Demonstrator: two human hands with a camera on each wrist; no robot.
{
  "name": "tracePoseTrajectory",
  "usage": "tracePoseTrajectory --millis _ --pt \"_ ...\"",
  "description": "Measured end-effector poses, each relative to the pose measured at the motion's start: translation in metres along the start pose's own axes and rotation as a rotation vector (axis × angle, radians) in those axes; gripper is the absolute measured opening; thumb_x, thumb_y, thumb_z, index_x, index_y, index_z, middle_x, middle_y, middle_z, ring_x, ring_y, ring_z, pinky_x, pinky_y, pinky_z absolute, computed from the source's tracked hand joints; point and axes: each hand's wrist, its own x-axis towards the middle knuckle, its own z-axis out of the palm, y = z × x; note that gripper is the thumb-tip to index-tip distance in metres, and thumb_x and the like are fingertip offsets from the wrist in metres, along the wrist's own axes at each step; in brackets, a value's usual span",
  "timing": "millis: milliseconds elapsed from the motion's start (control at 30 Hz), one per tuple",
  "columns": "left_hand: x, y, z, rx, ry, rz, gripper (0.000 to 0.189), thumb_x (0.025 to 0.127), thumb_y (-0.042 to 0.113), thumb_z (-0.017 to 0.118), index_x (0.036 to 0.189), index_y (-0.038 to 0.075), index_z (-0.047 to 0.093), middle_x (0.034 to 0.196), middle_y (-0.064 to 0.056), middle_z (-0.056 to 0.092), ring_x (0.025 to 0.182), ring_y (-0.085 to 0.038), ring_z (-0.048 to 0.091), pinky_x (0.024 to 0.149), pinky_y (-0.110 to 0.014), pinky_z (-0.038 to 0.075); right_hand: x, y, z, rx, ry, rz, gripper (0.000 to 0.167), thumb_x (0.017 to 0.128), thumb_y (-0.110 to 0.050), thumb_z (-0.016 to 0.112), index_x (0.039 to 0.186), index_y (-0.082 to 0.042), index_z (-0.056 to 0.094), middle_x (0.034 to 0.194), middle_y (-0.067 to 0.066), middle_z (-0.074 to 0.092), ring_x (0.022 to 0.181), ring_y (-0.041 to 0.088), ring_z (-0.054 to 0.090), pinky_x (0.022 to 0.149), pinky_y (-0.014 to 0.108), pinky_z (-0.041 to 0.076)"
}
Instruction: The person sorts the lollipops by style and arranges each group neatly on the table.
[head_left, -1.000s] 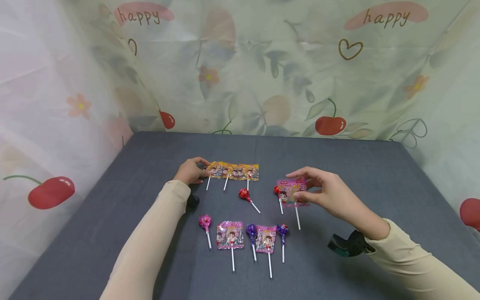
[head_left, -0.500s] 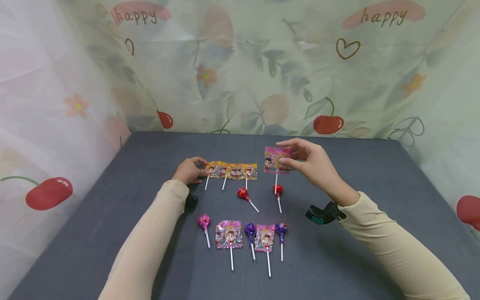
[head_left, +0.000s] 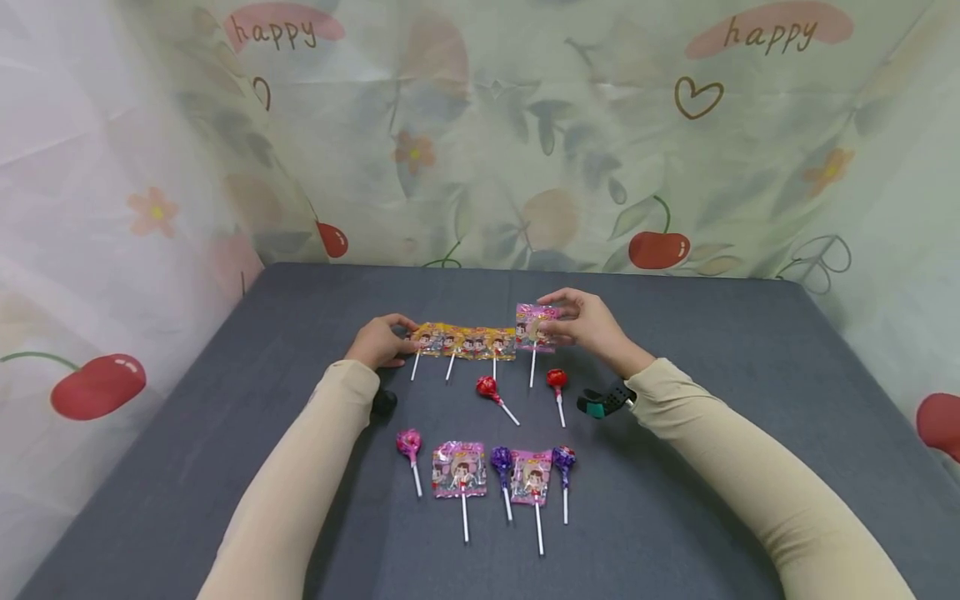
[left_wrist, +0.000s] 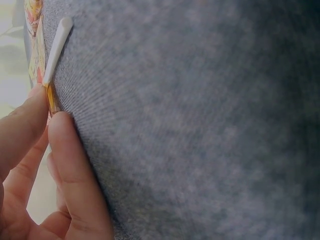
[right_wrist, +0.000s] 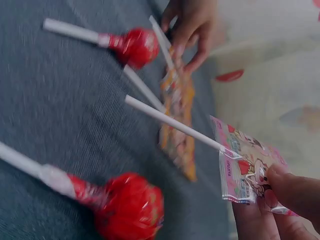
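The right hand (head_left: 591,325) pinches the pink lollipop (head_left: 528,330), at three o'clock from the yellow row (head_left: 468,342); the left hand (head_left: 378,342) seems to pinch the row's end. The lollipop should be light, slippery: hold the flat edge.

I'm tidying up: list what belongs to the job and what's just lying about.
Likely in use: pink packet in right hand, yellow packets at left hand.

Apparently lying about: red lollipops, purple lollipops, round pink lollipop, nearer pink packets.
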Motion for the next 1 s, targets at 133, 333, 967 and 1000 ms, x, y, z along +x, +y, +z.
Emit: tracePoseTrajectory --millis 133,333,967,1000 --pt "-0.001 0.001 0.000 0.001 0.000 -0.006 0.038 0.091 0.014 0.068 0.128 0.016 0.059 0.122 -0.016 0.049 0.073 -0.015 0.053 0.055 -0.019 0.050 0.012 0.010 0.003 -0.019 -0.032 0.051 0.039 0.087 -0.005 0.070 0.125 -0.002 0.059 0.101 0.019 0.069 0.076 0.011 0.065 0.069 0.031 0.058" --pt "-0.001 0.002 -0.001 0.006 -0.002 -0.007 0.038 0.092 0.014 0.067 0.129 0.017 0.058 0.123 -0.016 0.049 0.074 -0.016 0.053 0.055 -0.019 0.050 0.024 0.020 0.005 -0.054 -0.092 0.089 0.041 0.086 -0.001 0.070 0.125 0.002 0.059 0.083 0.009 0.068 0.071 0.010 0.064 0.065 0.027 0.057" --pt "-0.002 0.002 -0.001 -0.001 -0.005 -0.008 0.038 0.091 0.014 0.068 0.128 0.017 0.059 0.123 -0.016 0.048 0.072 -0.015 0.053 0.054 -0.019 0.049 0.033 0.024 0.007 -0.302 -0.124 0.090 0.036 0.085 -0.013 0.075 0.118 -0.001 0.066 0.098 0.015 0.068 0.076 0.015 0.063 0.071 0.030 0.058" --pt "-0.002 0.002 -0.001 0.000 -0.005 -0.011 0.038 0.091 0.014 0.068 0.128 0.017 0.059 0.123 -0.016 0.048 0.072 -0.015 0.052 0.054 -0.019 0.049 0.033 0.024 0.008 -0.318 -0.125 0.093 0.036 0.085 -0.014 0.075 0.118 -0.002 0.067 0.101 0.015 0.068 0.077 0.016 0.062 0.071 0.029 0.058"
